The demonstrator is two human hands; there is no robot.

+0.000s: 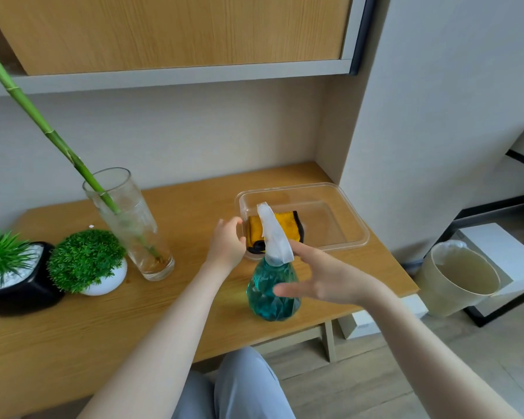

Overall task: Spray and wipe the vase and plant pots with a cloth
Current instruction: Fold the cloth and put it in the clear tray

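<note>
Left hand (227,243) is up at the near left corner of the clear plastic container (339,189), fingers curled, its grip closing on the rim there, just beside the yellow cloth (288,229). That cloth lies folded inside the container, dark edging showing, at the left end. I cannot tell whether the fingertips touch the cloth itself.

Right hand (327,282) hangs spread beside the spray bottle (270,291), fingers straight and fanned, grip wide open, holding nothing. The index finger points toward the white trigger head; the hand is just at the bottle's right side, and contact is hard to judge from here.

The bottle stands upright on the wooden tabletop (103,343), teal liquid in its faceted body, in front of the container.

Over to the left, the tall glass vase (130,228) stands with a green bamboo stalk (43,128) leaning out of it. Next to it sits the white round pot (106,282) with its bushy green ball, then the black pot (22,294) with a spiky plant at the far left edge. The two pots sit touching or very nearly.

A beige bin (457,285) stands on the floor to the right.
</note>
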